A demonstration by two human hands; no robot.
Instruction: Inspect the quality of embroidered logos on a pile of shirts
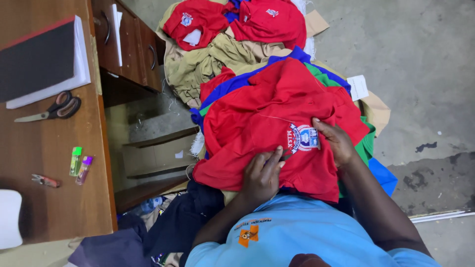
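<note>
A red shirt (269,128) lies spread across the person's lap on top of a stack of blue, green and red garments (316,74), with its embroidered badge (303,137) turned face up, seemingly so that the stitched area is flat and open to view. The left hand (261,177) rests on the shirt just beside the badge, on the side nearest the wooden desk (54,163); its fingers are curled and pinched on something thin and dark at the badge's edge, perhaps a small cutter or needle, though it is too small to tell. The right hand (336,141) lies on the far side of the badge from the desk, fingers bent and pressing the cloth down at the badge's border, which seems to hold the fabric taut between the two hands. A pale loose thread (277,118) trails over the shirt above the badge. Beyond the badge, farther from the person, more red shirts (237,20) and khaki clothes (198,64) are heaped on the concrete floor (420,59). On the desk, well apart from the badge, lie scissors (52,109), a dark book (42,62), two lighters, one green (75,161) and one purple (84,169), and a small red tool (45,181), within reach but clear of the cloth.
</note>
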